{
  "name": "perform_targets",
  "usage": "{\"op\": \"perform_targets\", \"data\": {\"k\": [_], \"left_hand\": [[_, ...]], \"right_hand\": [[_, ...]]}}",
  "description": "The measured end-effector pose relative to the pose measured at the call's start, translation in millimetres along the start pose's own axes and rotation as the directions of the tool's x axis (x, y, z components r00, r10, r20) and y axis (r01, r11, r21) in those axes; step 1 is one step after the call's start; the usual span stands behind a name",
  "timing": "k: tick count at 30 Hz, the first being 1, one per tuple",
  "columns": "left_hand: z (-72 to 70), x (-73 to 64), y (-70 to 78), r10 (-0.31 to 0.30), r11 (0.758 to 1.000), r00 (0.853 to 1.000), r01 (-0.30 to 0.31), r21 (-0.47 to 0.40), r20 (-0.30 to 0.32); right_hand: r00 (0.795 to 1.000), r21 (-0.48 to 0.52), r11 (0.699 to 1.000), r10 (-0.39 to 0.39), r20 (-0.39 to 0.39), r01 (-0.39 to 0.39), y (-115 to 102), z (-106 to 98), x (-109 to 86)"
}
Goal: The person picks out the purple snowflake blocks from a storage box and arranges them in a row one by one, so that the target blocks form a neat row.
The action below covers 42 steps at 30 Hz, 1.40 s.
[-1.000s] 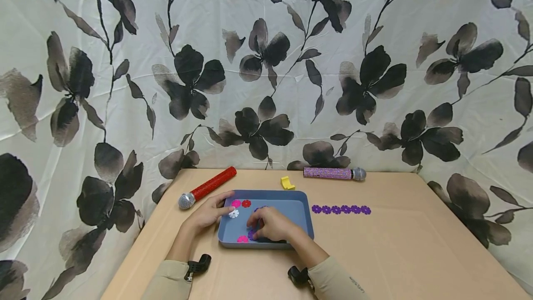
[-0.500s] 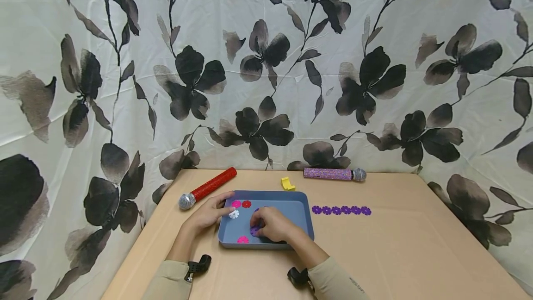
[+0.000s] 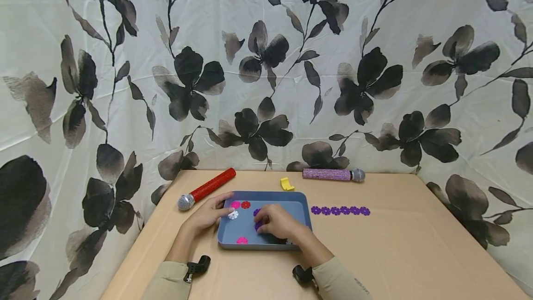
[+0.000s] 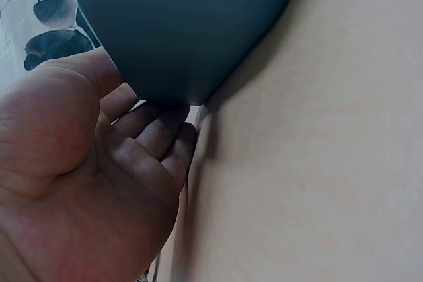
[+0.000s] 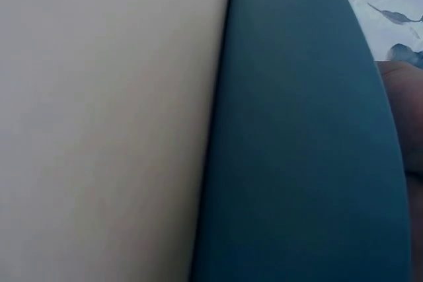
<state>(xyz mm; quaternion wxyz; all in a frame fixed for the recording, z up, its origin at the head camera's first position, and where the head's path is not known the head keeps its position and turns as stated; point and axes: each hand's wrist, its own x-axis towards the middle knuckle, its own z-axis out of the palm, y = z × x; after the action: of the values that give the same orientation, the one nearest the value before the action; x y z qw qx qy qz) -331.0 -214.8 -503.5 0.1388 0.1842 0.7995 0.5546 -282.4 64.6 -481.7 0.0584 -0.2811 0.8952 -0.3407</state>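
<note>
A blue-grey tray lies on the table. My left hand holds its left side, thumb over the rim; in the left wrist view the fingers curl against the outside of the tray wall. Inside the tray my right hand pinches a purple flower-shaped disc, mostly covered by the fingers. Another purple disc shows just beyond it. Pink, red and white discs lie at the left, with a pink disc near the front wall. The tray wall blocks the right wrist view.
Right of the tray, several purple discs form a joined-looking row on the table. A yellow piece sits behind the tray. A red microphone lies back left, a purple glittery microphone at the far edge.
My right hand has shifted slightly right and away from me within the tray, and the purple disc at its fingers has moved with it. The left hand keeps its hold on the tray.
</note>
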Motion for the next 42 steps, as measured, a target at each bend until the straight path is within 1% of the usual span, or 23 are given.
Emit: {"op": "perform_targets", "data": {"k": [4, 9, 11, 15, 22, 26, 29, 34, 36, 42], "left_hand": [[0.0, 0.4, -0.5, 0.013, 1.0, 1.0, -0.013, -0.005, 0.0], [0.1, 1.7, -2.5, 0.017, 1.0, 1.0, -0.017, -0.019, 0.006], [0.4, 1.9, -2.9, 0.009, 0.999, 1.0, -0.009, -0.035, 0.006], [-0.5, 1.9, -3.0, 0.019, 0.999, 1.0, -0.018, -0.05, 0.013], [-2.0, 2.1, -3.6, 0.024, 0.999, 1.0, -0.023, -0.032, 0.01], [-2.2, 2.8, -3.7, 0.023, 1.0, 1.0, -0.022, -0.019, 0.011], [-2.6, 3.0, -3.8, 0.031, 1.0, 0.999, -0.031, 0.002, 0.014], [-3.0, 3.1, -5.2, 0.044, 0.999, 0.999, -0.043, -0.003, 0.025], [-2.8, 3.3, -5.7, 0.034, 0.999, 0.999, -0.034, -0.023, 0.024], [-3.0, 2.2, -6.9, 0.035, 0.999, 0.999, -0.034, -0.02, 0.014]], "right_hand": [[1.0, 0.034, 0.999, 0.006, -0.021, -0.005, 4.8, -8.9, -3.3], [0.998, 0.072, 0.997, -0.012, -0.066, 0.017, 11.5, -25.2, -10.6], [0.995, 0.094, 0.995, -0.018, -0.099, 0.028, 14.6, -32.4, -13.4], [0.984, 0.126, 0.991, -0.027, -0.174, 0.049, 19.9, -46.9, -17.3], [0.962, 0.151, 0.987, -0.004, -0.274, 0.047, 32.3, -67.6, -24.8], [0.948, 0.174, 0.984, 0.015, -0.317, 0.042, 41.2, -78.8, -31.1], [0.936, 0.186, 0.982, 0.055, -0.349, 0.012, 48.5, -86.9, -37.9], [0.905, 0.18, 0.982, 0.125, -0.407, -0.055, 63.3, -99.6, -51.5], [0.896, 0.178, 0.982, 0.137, -0.422, -0.066, 69.1, -104.9, -56.8], [0.879, 0.197, 0.978, 0.156, -0.451, -0.072, 83.7, -120.5, -72.8]]}}
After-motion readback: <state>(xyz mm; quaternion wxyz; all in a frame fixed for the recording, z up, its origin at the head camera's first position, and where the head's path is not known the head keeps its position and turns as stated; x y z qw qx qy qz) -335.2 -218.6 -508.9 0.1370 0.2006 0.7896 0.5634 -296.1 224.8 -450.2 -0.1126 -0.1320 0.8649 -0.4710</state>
